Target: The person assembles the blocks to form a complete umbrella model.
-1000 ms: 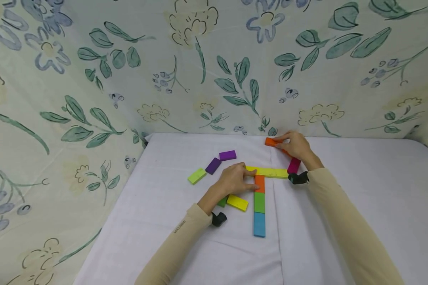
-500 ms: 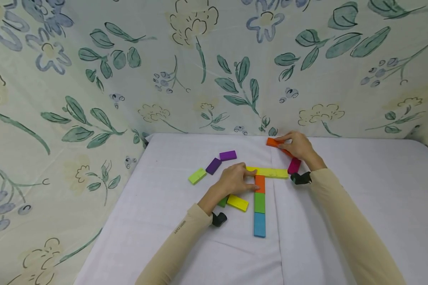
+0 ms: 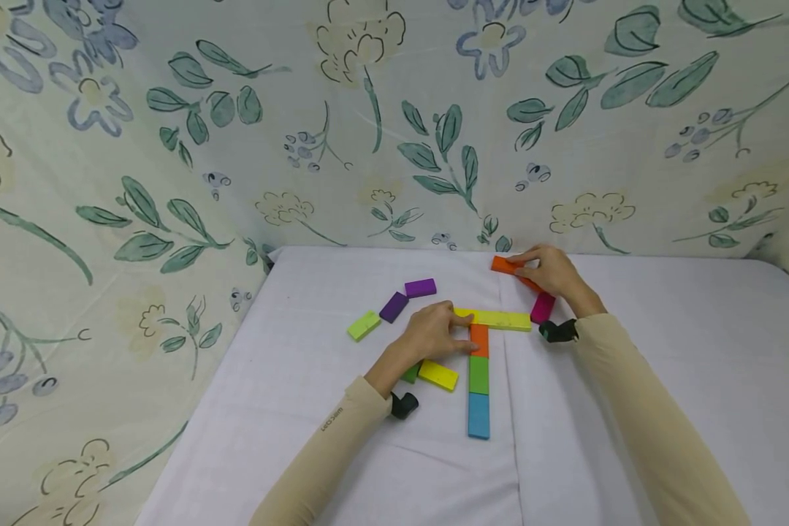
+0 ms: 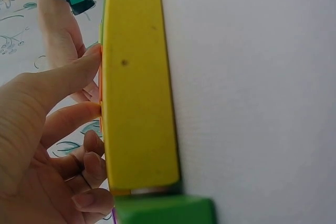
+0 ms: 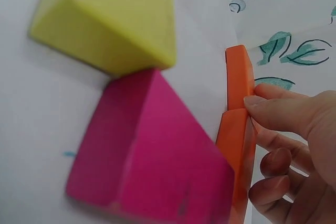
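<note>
At the back of the table, my right hand (image 3: 552, 270) pinches an orange block (image 3: 502, 264) between thumb and index finger. In the right wrist view, its end meets a second orange block (image 5: 232, 145). A magenta block (image 3: 542, 307) follows, its corner at the end of a yellow row (image 3: 502, 320). Below that row runs a column of orange (image 3: 479, 339), green (image 3: 478, 375) and blue (image 3: 478, 416) blocks. My left hand (image 3: 427, 332) rests at their junction, index fingertip on the yellow row and thumb on the column's orange block. Its other fingers are loosely bent.
Left of the column lie a loose yellow block (image 3: 438, 375) and a dark green block (image 3: 410, 372), partly behind my left wrist. Farther left, a lime block (image 3: 364, 325) and two purple blocks (image 3: 394, 307) form a bent line. Floral cloth (image 3: 394, 131) hangs behind the table.
My right hand and the orange block it pinches have shifted slightly right and toward me. The right sleeve has moved a little right. My left hand stays in place.
</note>
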The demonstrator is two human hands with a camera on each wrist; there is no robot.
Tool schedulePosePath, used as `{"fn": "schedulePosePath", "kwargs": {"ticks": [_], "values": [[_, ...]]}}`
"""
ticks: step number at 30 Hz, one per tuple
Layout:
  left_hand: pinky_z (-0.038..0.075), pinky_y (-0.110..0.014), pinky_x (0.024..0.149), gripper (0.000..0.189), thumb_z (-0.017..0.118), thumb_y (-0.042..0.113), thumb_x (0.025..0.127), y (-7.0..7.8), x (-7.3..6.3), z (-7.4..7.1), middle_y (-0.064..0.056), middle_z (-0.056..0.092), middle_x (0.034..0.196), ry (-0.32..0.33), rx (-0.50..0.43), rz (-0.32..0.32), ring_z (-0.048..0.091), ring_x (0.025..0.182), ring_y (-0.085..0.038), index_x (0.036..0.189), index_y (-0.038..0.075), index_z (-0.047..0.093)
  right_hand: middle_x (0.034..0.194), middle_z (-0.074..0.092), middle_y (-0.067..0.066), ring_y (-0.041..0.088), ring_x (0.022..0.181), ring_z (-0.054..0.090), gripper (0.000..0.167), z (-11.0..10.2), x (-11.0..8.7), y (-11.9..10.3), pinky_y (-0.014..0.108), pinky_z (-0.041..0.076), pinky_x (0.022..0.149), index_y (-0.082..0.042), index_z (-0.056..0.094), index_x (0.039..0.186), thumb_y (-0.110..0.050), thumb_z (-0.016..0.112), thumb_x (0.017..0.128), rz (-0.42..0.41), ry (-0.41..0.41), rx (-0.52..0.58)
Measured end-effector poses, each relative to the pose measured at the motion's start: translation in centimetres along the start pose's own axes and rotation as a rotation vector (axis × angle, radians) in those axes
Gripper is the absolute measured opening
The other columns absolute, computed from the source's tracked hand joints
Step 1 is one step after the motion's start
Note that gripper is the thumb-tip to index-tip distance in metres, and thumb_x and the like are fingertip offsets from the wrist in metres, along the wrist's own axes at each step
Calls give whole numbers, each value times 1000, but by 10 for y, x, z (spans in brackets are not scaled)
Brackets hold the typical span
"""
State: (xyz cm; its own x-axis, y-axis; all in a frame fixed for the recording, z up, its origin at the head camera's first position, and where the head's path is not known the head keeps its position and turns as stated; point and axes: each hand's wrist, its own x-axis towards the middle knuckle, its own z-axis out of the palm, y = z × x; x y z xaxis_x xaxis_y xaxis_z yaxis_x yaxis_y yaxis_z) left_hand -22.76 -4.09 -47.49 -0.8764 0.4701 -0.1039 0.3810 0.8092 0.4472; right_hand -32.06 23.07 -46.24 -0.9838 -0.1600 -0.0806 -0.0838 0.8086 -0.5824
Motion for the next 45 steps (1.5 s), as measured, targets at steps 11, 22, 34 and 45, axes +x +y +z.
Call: {"fn": "schedulePosePath", "kwargs": {"ticks": [11,22,34,45], "values": [[35,-21,69,62,81,53,85,1,0,-1,3,57,99,-4,6,-6,50,83,-12,140,33,62,146,47,24,39,108,49,41,-5,-9,13,41,50,82,-11,63,143,-22,63,103,-4,40,29],[34,-21,65,62,82,53,85,0,-1,-2,3,54,94,8,8,0,49,80,-12,140,32,62,153,43,24,42,126,47,57,-11,-47,42,58,46,101,-17,52,153,-43,62,103,6,-19,150],[32,-21,64,63,81,56,85,-1,-2,-1,2,52,92,5,16,-3,47,77,-11,140,32,62,155,46,16,38,125,44,57,0,-71,64,48,39,97,-16,60,146,-50,62,101,1,9,194],[32,-20,65,62,81,53,85,4,0,-2,3,53,93,-4,20,-9,47,79,-11,141,32,61,151,49,15,37,135,40,50,8,-69,74,40,35,100,-12,65,141,-43,65,102,-51,77,228]]}}
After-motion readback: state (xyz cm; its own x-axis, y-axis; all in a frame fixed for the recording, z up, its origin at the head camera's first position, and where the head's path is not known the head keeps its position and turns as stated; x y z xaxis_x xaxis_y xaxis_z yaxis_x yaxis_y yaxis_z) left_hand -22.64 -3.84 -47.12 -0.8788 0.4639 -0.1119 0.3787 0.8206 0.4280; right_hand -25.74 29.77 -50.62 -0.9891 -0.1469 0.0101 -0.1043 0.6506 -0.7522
